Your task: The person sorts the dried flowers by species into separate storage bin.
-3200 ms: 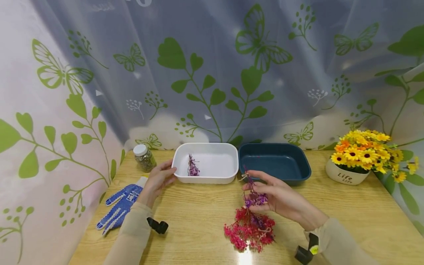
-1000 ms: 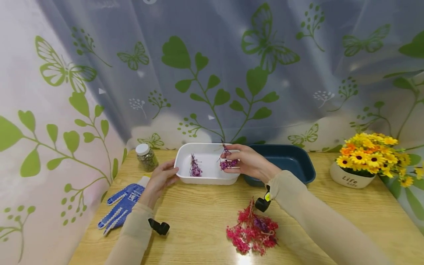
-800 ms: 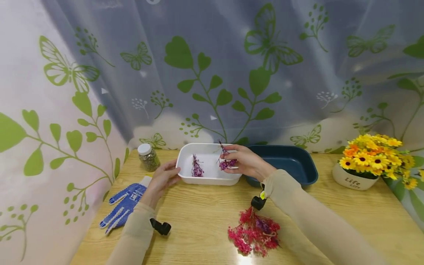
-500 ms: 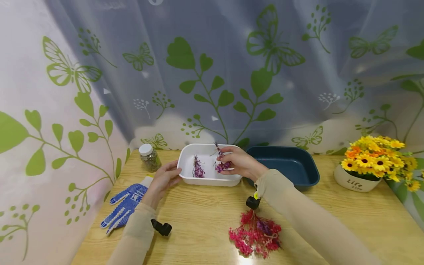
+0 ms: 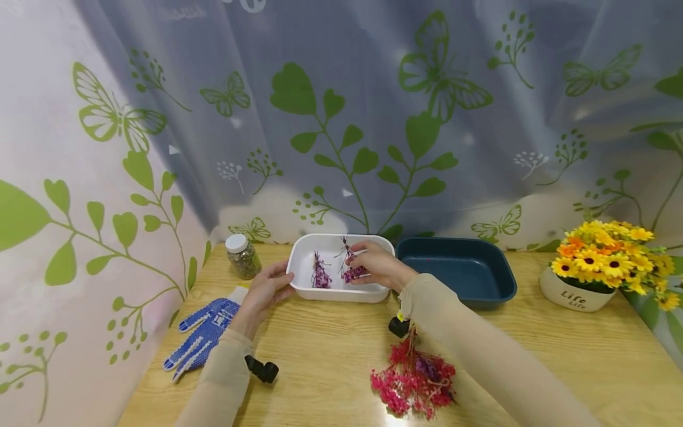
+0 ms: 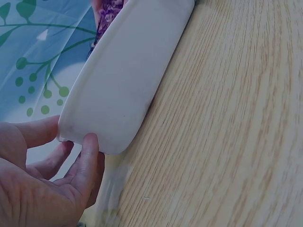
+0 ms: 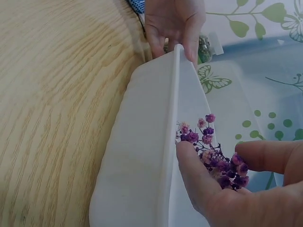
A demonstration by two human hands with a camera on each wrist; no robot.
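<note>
My left hand (image 5: 265,290) grips white tray (image 5: 341,295) at left end; my right hand (image 5: 377,267) pinches purple dried-flower bunch (image 7: 222,165) over tray's right half. Step, I judge: placement; next calls for lowering, gentle release.

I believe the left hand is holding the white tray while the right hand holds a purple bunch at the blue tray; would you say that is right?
Not quite: the head view shows the right hand holding the purple bunch at the white tray; the blue tray stands beside it. The left hand is indeed holding the white tray.
</note>
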